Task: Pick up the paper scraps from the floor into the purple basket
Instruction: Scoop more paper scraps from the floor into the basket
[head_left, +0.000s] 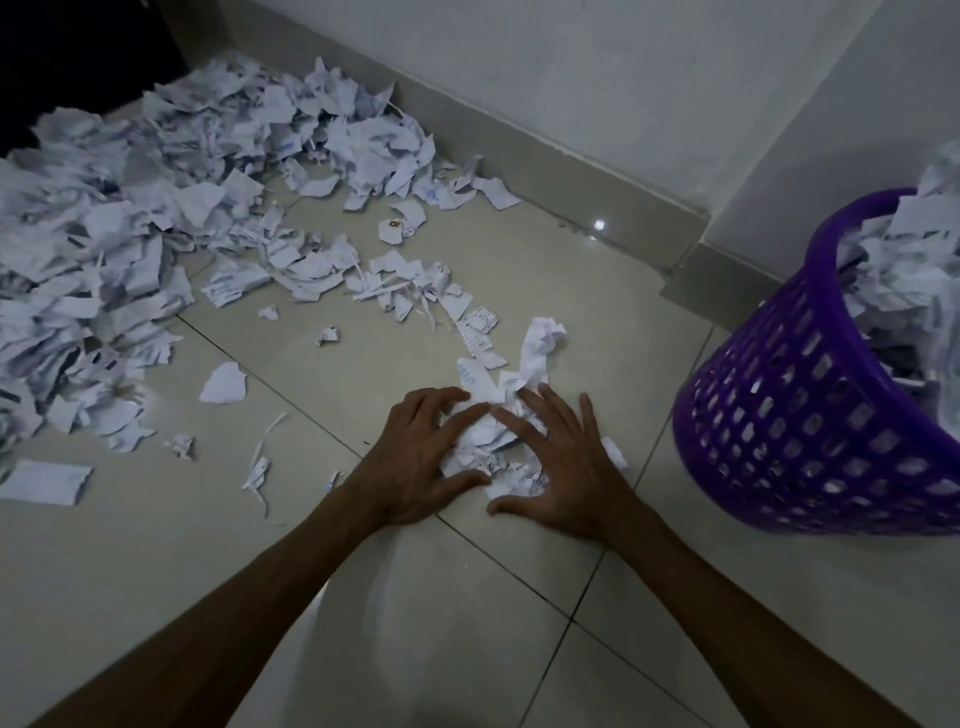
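A small heap of white paper scraps (485, 441) lies on the tiled floor in the middle. My left hand (415, 462) presses on its left side with fingers spread and slightly bent. My right hand (566, 462) lies on its right side, fingers straight and splayed over the paper. The purple basket (779, 415), a perforated plastic one, stands at the right, heaped with paper scraps (893, 270) above its rim. A big pile of torn paper (130, 234) covers the floor at the left and back.
A loose trail of scraps (415, 291) runs from the big pile toward my hands. Single pieces (223, 384) and thin strips (260, 462) lie at the left front. A white wall with a skirting board (545, 156) closes the back and right.
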